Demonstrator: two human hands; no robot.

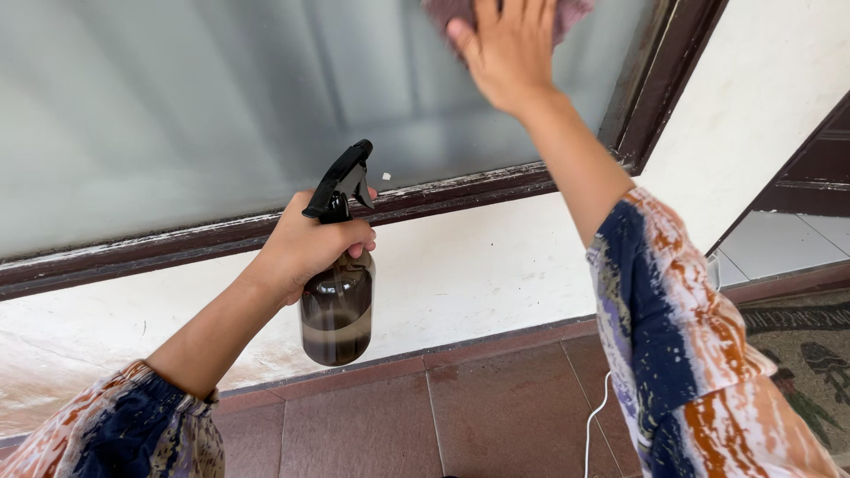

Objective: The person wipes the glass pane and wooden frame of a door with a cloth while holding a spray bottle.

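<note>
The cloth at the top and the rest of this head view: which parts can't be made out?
- Head view: the cloth is mostly cut off by the top edge and covered by the right hand.
- The spray bottle neck is hidden by the left hand.
- Whatever lies behind the window glass is blurred by frosting.
- The white cable leaves the bottom edge.

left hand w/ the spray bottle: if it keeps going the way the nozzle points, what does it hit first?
Most likely the window's dark frame rail or the frosted glass just above it. The left hand holds the amber spray bottle, nozzle aimed at the window, with nothing visible between. Depth is unclear from one view.
</note>
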